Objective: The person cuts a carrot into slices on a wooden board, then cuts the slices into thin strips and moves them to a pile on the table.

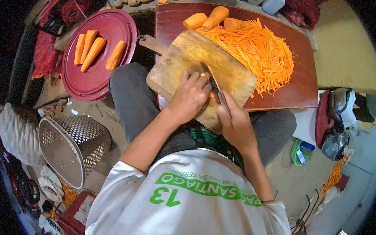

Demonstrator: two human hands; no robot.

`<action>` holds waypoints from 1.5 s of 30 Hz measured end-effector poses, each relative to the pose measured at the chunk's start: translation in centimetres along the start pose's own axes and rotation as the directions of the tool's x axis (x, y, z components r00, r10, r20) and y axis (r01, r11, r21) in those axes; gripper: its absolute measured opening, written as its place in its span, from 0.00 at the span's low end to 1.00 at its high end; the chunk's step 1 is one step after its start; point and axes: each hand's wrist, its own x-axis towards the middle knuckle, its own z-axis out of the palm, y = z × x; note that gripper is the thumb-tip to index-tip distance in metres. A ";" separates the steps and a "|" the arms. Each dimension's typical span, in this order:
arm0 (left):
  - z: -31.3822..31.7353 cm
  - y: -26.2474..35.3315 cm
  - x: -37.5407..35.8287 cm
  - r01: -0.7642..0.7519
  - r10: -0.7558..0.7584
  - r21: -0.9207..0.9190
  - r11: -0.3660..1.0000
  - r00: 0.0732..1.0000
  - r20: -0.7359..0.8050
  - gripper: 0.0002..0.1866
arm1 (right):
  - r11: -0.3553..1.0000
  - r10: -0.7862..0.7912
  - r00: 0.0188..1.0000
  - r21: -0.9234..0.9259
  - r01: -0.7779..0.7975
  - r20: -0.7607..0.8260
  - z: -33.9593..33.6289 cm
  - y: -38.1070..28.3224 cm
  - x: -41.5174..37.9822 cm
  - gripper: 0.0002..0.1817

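Observation:
A wooden cutting board [174,47] with a handle lies tilted over my lap and the edge of a red table. My right hand [237,124] is wrapped round the handle of a knife [216,86], whose blade points away from me on the board. Fingers curled, my left hand [192,94] presses a carrot piece [204,75] against the board, close beside the blade. Most of that carrot is hidden under the fingers. Past the board's far right edge, a large heap of carrot strips [262,53] spreads over the red table [300,86].
Several whole peeled carrots [216,18] lie at the table's far side. On my left, a round red lid [99,73] bears several more carrots [93,54]. Below it, a perforated basket [76,140] lies on its side. A green container [297,152] stands at right.

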 end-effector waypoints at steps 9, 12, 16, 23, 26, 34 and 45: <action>-0.4 -0.2 -0.1 -0.004 0.003 -0.085 0.996 1.000 -0.014 0.12 | 0.991 0.107 0.994 0.077 -0.109 0.025 -1.2 -2.2 -1.4 0.23; -0.6 0.0 0.0 0.001 -0.002 -0.075 0.997 1.000 -0.007 0.12 | 1.000 0.025 0.999 0.009 -0.025 -0.040 0.2 -0.9 -2.1 0.23; -0.1 -0.1 -0.2 0.011 -0.012 -0.077 0.997 1.000 -0.007 0.12 | 0.995 0.100 0.994 0.027 -0.101 0.040 -0.3 -1.6 1.3 0.23; -0.6 -0.1 -0.5 0.051 -0.046 -0.100 0.994 0.998 0.050 0.18 | 0.988 0.154 0.987 0.023 -0.155 0.041 -0.8 -1.5 -1.3 0.23; -0.1 -0.2 -0.1 0.014 -0.016 -0.081 0.997 1.000 -0.012 0.14 | 0.998 0.066 0.998 0.021 -0.066 -0.008 -0.1 -0.4 -0.1 0.23; -0.6 -0.4 -0.7 0.044 -0.038 -0.114 0.993 0.998 0.053 0.23 | 0.960 0.214 0.976 0.173 -0.219 0.048 -0.9 -1.6 -0.1 0.22; -0.5 -0.8 -0.2 0.074 -0.077 -0.197 0.978 0.997 -0.005 0.15 | 0.987 0.118 0.993 0.107 -0.117 -0.003 -0.1 -1.9 2.1 0.22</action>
